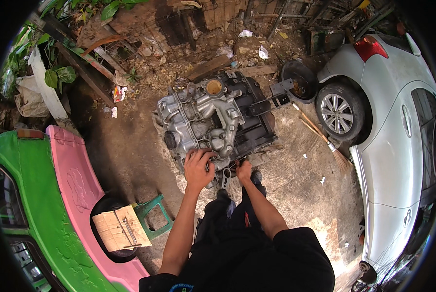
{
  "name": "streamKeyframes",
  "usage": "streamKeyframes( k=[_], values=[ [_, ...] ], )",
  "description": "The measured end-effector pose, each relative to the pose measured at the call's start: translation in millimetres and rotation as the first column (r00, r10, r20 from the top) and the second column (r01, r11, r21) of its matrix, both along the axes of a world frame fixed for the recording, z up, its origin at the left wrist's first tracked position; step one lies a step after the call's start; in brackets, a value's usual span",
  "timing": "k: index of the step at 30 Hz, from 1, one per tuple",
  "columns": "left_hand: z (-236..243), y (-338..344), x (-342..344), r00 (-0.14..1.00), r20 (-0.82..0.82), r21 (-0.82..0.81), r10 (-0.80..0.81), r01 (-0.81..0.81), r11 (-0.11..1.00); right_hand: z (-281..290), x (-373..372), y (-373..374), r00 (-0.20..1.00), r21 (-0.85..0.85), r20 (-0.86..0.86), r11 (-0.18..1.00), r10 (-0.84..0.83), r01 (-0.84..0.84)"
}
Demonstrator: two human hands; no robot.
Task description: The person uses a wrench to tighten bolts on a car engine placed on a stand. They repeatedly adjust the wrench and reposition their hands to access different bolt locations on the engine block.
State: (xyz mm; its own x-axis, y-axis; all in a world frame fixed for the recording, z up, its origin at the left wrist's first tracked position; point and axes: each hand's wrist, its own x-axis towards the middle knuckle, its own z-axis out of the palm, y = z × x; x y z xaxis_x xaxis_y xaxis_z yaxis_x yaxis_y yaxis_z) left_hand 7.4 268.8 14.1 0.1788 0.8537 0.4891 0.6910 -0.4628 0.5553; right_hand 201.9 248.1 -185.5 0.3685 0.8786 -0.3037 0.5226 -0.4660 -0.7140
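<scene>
At the far left a green-and-pink car (64,182) stands at eight o'clock from the engine. Over its dark tyre lies a cardboard sheet (106,228) bearing long metal tools (130,231), with a green stool (166,228) just beside it at three o'clock. The left hand (197,168) is spread and clasps nothing; its fingers rest on the near edge of the engine (210,114), whose middle lies at one o'clock from that hand. The engine sits low, its silver cover running from eleven to five. A grey looped metal piece (226,179) is at the engine's six o'clock side, its long axis roughly twelve to six. The relation that seems to matter most is here: the piece lies between the two hands, at four o'clock from the left and eight o'clock from the right hand (243,169), which is nearer. The right hand's fingers are curled in by the engine's edge; whether they grip anything I cannot tell. Further right are a black basin (296,70), a broom (332,147) and a silver car (386,131) at three o'clock from the engine
</scene>
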Motion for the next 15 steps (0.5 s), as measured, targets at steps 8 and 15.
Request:
streamKeyframes(
  k=[8,15],
  values=[
    [-0.3,0.5,0.1,1.0,-0.007,-0.017,0.004,-0.004,1.0,10.6,0.0,-0.9,0.999,0.051,-0.03,0.998,0.024,-0.022],
    [1.0,0.2,2.0,1.0,0.004,-0.003,0.01,-0.01,1.0,-15.3,4.4,1.3,0.973,-0.01,-0.231,1.0,-0.007,0.005]
  ],
)
